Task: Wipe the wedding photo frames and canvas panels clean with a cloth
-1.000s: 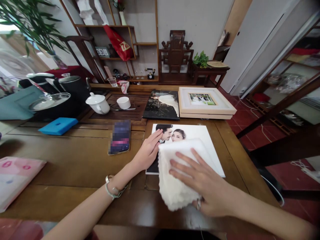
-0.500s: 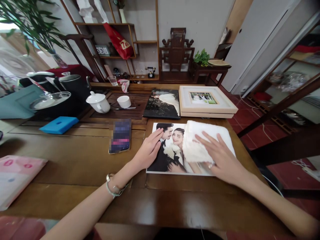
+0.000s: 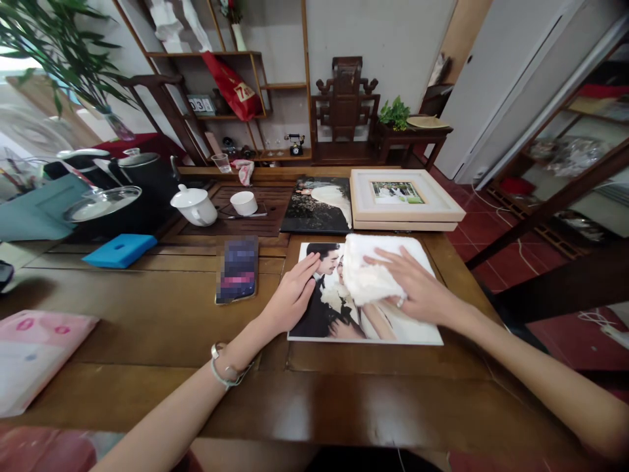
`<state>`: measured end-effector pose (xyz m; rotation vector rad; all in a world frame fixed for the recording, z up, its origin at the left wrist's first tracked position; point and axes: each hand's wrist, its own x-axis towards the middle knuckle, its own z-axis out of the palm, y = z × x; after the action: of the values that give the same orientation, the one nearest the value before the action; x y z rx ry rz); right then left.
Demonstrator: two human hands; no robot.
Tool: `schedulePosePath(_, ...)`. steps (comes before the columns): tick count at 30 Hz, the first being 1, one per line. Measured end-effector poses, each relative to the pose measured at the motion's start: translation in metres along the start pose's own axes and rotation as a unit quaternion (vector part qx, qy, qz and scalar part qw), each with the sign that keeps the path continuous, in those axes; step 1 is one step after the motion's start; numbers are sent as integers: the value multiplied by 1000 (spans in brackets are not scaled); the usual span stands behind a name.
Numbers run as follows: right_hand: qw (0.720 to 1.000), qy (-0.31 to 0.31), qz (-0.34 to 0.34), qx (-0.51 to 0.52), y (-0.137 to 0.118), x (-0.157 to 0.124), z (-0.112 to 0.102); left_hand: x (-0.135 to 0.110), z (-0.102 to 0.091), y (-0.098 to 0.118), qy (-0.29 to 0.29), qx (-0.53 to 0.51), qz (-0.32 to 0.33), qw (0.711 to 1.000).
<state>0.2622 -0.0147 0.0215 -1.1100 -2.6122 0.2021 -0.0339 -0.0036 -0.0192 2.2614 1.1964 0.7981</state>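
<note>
A wedding photo print (image 3: 339, 321) lies flat on the wooden table, showing a couple in a dark suit and a white dress. My left hand (image 3: 295, 295) rests on its left edge, fingers stretched out and flat. My right hand (image 3: 417, 282) presses down on a folded white cloth (image 3: 361, 262), fingers spread over its top. The cloth covers the upper right of the print and hides part of the pictured faces. A ring shows on my right hand, near the cloth's lower edge.
Behind the print lie a dark photo panel (image 3: 317, 213) and a pale framed picture (image 3: 361, 210). Left of it are a phone (image 3: 237, 269), a blue block (image 3: 120, 251) and a pink-and-white packet (image 3: 39, 360). A lidded white cup (image 3: 194, 206) and small white bowl (image 3: 244, 203) stand farther back.
My right hand has slid the white cloth left and slightly up across the print, baring its lower right corner and covering more of the pictured faces. My left hand stays in place.
</note>
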Motion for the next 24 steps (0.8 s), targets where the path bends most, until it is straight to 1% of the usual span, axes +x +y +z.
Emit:
schedulePosePath(2, 999, 20, 31, 2, 24, 11, -1, 0, 0, 1, -2, 1, -5, 1000)
schedulePosePath(3, 999, 28, 44, 3, 31, 13, -1, 0, -1, 1, -3, 1, -6, 1000)
schedulePosePath(4, 998, 36, 53, 3, 35, 13, 0, 0, -1, 1, -4, 1, -5, 1000)
schedulePosePath(6, 998, 47, 47, -3, 32, 6, 1, 0, -1, 1, -5, 1, -2, 1000)
schedulePosePath(7, 998, 49, 35, -7, 25, -1, 2, 0, -1, 1, -3, 1, 0, 1000)
schedulePosePath(9, 999, 42, 8, -14, 4, -20, 4, 0, 0, 1, 2, -1, 6, 1000)
schedulePosePath(12, 999, 2, -29, -13, -35, -52, 5, -1, 0, 1, 6, -3, 11, 1000)
schedulePosePath(14, 998, -30, -56, -8, -56, -69, 4, -1, 0, 0, 4, -4, 13, 1000)
schedulePosePath(16, 995, -60, -74, 1, -67, -77, 0, -1, 0, 0, 4, -5, 16, 1000)
schedulePosePath(17, 995, -72, -76, 7, -68, -76, -2, -1, 0, 0, 5, -6, 18, 1000)
schedulePosePath(18, 994, -80, -73, 14, -65, -74, -4, -1, 0, 0, 5, -5, 21, 1000)
schedulePosePath(20, 995, -78, -50, 28, -51, -61, -7, 0, 0, 0, 6, -3, 23, 1000)
schedulePosePath(24, 999, -21, -4, 27, -2, -21, -8, 0, 0, 0, 5, 5, 14, 1000)
